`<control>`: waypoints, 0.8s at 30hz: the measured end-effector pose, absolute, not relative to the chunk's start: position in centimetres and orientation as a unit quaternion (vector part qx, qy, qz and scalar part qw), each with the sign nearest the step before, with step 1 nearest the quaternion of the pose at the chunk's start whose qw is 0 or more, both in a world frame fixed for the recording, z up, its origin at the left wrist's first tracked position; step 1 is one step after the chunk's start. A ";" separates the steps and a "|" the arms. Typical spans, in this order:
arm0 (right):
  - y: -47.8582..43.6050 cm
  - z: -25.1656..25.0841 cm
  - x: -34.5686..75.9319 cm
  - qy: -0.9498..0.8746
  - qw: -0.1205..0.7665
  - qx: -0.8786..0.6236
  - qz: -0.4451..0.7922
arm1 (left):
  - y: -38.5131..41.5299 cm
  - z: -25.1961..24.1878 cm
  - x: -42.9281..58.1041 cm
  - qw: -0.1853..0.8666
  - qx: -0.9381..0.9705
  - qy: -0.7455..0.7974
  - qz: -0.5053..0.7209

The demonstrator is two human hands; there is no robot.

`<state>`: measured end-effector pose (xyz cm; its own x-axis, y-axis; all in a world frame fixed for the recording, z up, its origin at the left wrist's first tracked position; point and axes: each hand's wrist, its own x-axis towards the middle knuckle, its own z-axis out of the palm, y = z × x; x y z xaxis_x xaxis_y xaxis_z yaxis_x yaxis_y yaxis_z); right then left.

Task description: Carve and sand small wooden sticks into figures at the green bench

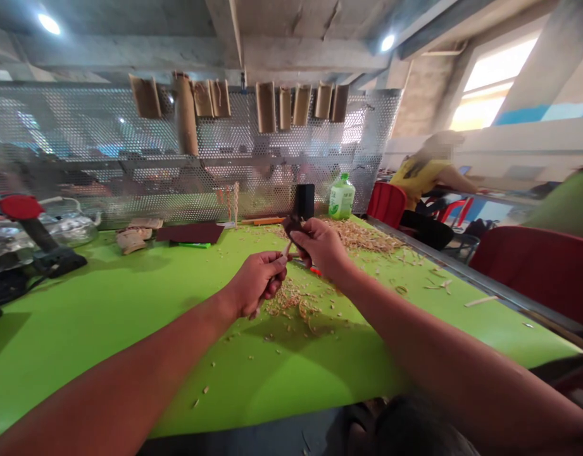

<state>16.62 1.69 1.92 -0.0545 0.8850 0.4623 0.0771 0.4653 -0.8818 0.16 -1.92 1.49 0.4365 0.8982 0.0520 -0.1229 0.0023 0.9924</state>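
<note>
Two bare forearms [144, 361] reach in from the bottom corners over one bright green tabletop [130, 304], and their two hands meet near its middle. Left hand [260, 282]: fingers curled closed, thumb pressed on top, pinching one slender pale wood piece [287, 249] whose tip pokes up past the thumb. Right hand [322, 244]: wrapped tightly around one dark brown object [295, 223] (too small and shadowed to name surely), held right against the wood piece's upper end. Neither grip shows any gap.

Under the hands lies one scatter of wood chips [291, 299]; a second, larger heap of shavings [367, 235] spreads behind the right hand. Near that heap stand one green-capped jug [342, 196] and one upright black block [305, 201]. To the left are one dark maroon sheet [191, 233], one power tool with a red end [23, 208] and at least one silver kettle [73, 225]. About nine brown curved pieces [266, 106] hang along one perforated metal panel [153, 168]. Beyond the table's right edge sits one person in a yellow top [417, 174], close to a red chair [386, 201].
</note>
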 end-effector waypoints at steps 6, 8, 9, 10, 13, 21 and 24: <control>2.0 2.0 16.7 -0.636 0.565 -0.402 0.339 | -1.8 1.4 0.3 0.592 0.589 0.357 0.418; 2.2 2.0 16.8 -0.619 0.584 -0.403 0.336 | -1.8 1.3 0.4 0.598 0.589 0.356 0.410; 2.2 2.0 16.8 -0.622 0.577 -0.403 0.343 | -1.8 1.3 0.4 0.601 0.587 0.356 0.409; 2.1 1.9 16.7 -0.633 0.559 -0.403 0.352 | -1.8 1.2 0.4 0.603 0.583 0.357 0.411; 2.2 1.6 16.3 -0.655 0.531 -0.403 0.356 | -1.6 1.2 0.3 0.609 0.568 0.355 0.424; 3.0 1.5 17.0 -0.654 0.537 -0.404 0.347 | -1.7 1.3 0.4 0.626 0.547 0.362 0.422; 3.0 1.5 17.0 -0.629 0.574 -0.408 0.330 | -1.6 1.4 0.5 0.631 0.539 0.366 0.421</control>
